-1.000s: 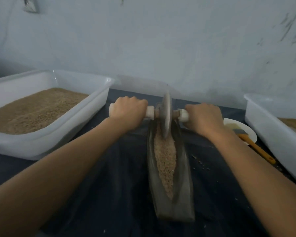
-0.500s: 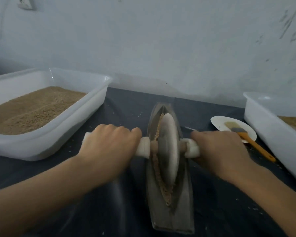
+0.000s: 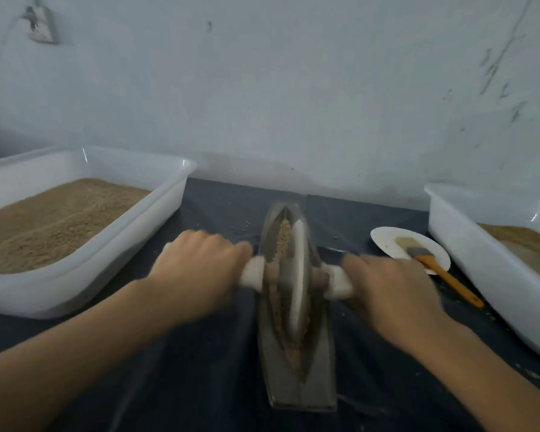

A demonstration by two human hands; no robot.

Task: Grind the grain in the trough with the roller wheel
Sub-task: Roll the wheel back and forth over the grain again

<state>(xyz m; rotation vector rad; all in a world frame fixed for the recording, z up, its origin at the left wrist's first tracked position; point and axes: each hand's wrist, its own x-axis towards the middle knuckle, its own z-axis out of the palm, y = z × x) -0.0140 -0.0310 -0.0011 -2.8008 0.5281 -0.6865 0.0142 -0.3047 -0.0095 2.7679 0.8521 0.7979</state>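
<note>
— Gripped how?
— Wrapped tight, both of them: left hand [image 3: 197, 269] curled round the white handle [image 3: 252, 276] on its side of the wheel [image 3: 297, 275], right hand [image 3: 387, 291] curled round the matching stub on the other. Knuckles up, nothing loose, though blurred by motion.
— And between the two grips?
— Stood on edge in the trough [image 3: 296, 378], about mid-length, tilted a touch off upright. Grain [image 3: 283, 236] lay along the groove beyond the grips and nearer than them, finer and darker at the near tip.
— Advice for the stroke?
— Judged best to press evenly through both fists, so as to keep the axle level and the rim in the groove; to lean down rather than merely push along. Probably wise to run the full length, since the far grain looked coarser. Uneven pressure could have tipped the rim up the wall and spilled grain.
— Outside the grips?
— Left of the left fist, a white tub [image 3: 131, 254] of meal. Right of the right fist, a plate [image 3: 387, 244] with a brush [image 3: 430, 263] on it, then another tub [image 3: 480, 260], all on dark cloth [image 3: 200, 385].
</note>
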